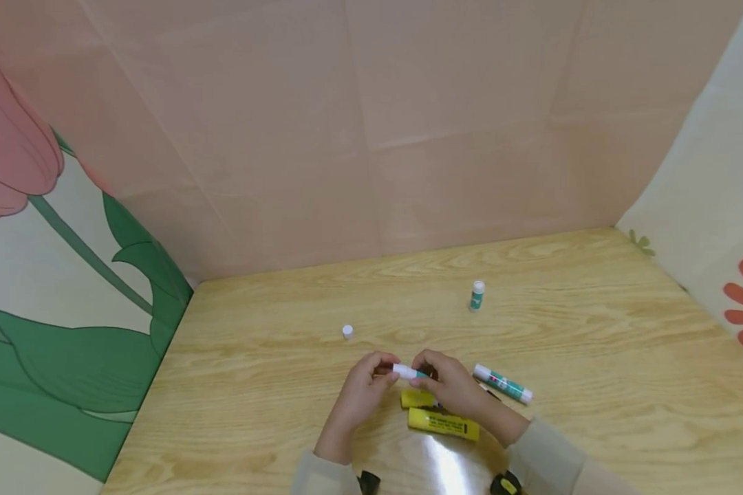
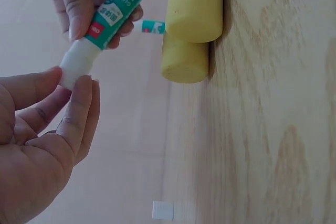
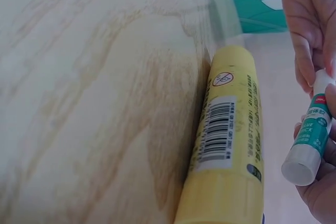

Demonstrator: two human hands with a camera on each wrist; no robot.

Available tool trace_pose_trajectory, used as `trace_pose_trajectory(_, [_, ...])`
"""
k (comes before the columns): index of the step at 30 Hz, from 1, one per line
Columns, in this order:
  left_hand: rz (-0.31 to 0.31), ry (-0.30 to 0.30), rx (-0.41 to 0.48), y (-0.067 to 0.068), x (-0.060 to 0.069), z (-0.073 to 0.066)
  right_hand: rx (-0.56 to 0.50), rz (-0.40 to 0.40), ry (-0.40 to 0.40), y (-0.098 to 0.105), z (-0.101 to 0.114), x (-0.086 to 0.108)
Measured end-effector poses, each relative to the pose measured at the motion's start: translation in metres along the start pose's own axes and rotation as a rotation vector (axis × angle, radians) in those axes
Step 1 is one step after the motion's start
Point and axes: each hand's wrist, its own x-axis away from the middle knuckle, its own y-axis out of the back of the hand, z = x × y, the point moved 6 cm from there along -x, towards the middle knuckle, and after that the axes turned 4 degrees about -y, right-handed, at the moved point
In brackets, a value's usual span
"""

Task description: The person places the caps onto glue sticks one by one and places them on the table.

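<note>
A glue stick with a green label (image 2: 110, 17) is held between both hands, slanted in the left wrist view. My left hand (image 1: 367, 385) pinches its white end (image 2: 77, 66) between thumb and fingers. Around the labelled body curl the fingers of my right hand (image 1: 455, 383). The right wrist view shows the glue stick's other white end (image 3: 302, 165) pointing toward the camera. Just below the hands lie two yellow glue tubes, the nearer one (image 1: 442, 423) in front of the farther one (image 1: 416, 398), which is partly hidden by the right hand.
Another green-and-white glue stick (image 1: 503, 383) lies right of the right hand. A shorter one (image 1: 477, 295) stands upright farther back. A small white cap (image 1: 347, 331) sits on the wooden table (image 1: 254, 385) beyond the left hand. A pink backdrop (image 1: 371, 137) rises behind the table.
</note>
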Motion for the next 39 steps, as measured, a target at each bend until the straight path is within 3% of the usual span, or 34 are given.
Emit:
trace_pose_trajectory(7, [0.027,0.028,-0.022,-0.002,0.002,-0.001,0.032,0.011,0.027,-0.002,0.0,0.001])
trace_pose_trajectory(14, [0.054,0.011,-0.01,-0.01,-0.006,0.037,0.083,0.007,0.048,-0.005,0.002,0.001])
trace_pose_trajectory(23, [0.054,0.027,-0.009,-0.011,-0.005,0.042,0.062,0.007,0.022,-0.007,0.002,0.001])
trace_pose_trajectory(39, [-0.001,0.078,0.018,-0.016,-0.001,0.041,0.059,-0.015,0.022,-0.009,0.001,0.006])
